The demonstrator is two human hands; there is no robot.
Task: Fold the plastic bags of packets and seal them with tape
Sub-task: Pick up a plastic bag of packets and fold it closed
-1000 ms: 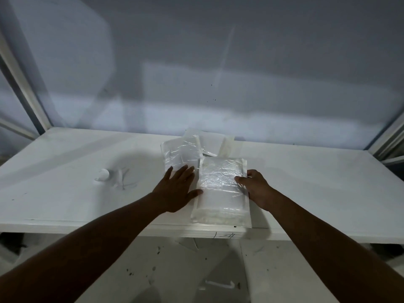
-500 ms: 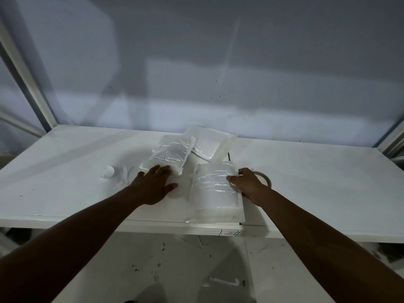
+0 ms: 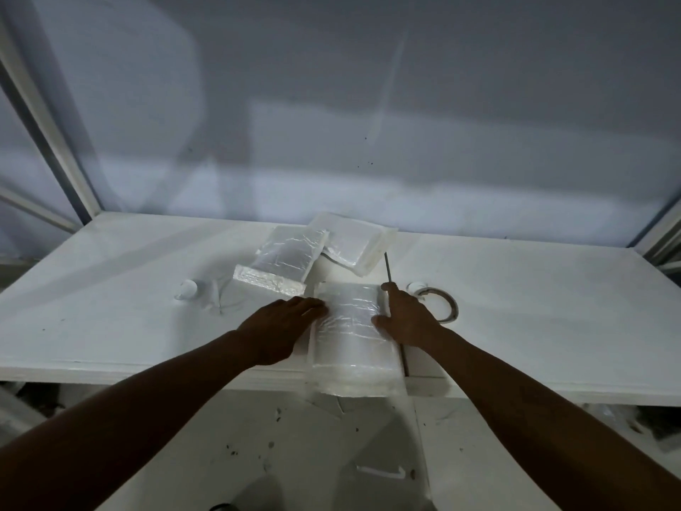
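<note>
A clear plastic bag of packets [image 3: 352, 341] lies at the front edge of the white table [image 3: 110, 319], its near end hanging over the rim. My left hand [image 3: 283, 326] lies flat against the bag's left side, fingers touching it. My right hand [image 3: 407, 319] presses on the bag's right edge, thumb on top. Two more wrapped bags lie behind: one [image 3: 282, 265] pushed to the back left, another [image 3: 352, 243] near the wall. A roll of clear tape [image 3: 440, 302] lies flat just right of my right hand.
A small white cap-like object [image 3: 188, 289] and some thin scraps lie on the table at left. A grey wall stands right behind the table. A dark seam [image 3: 388, 271] runs across the tabletop. The floor below holds debris.
My left hand pushed the second bag to the back left, then came back to the front bag's left side. The tape roll has come into view beside my right hand.
</note>
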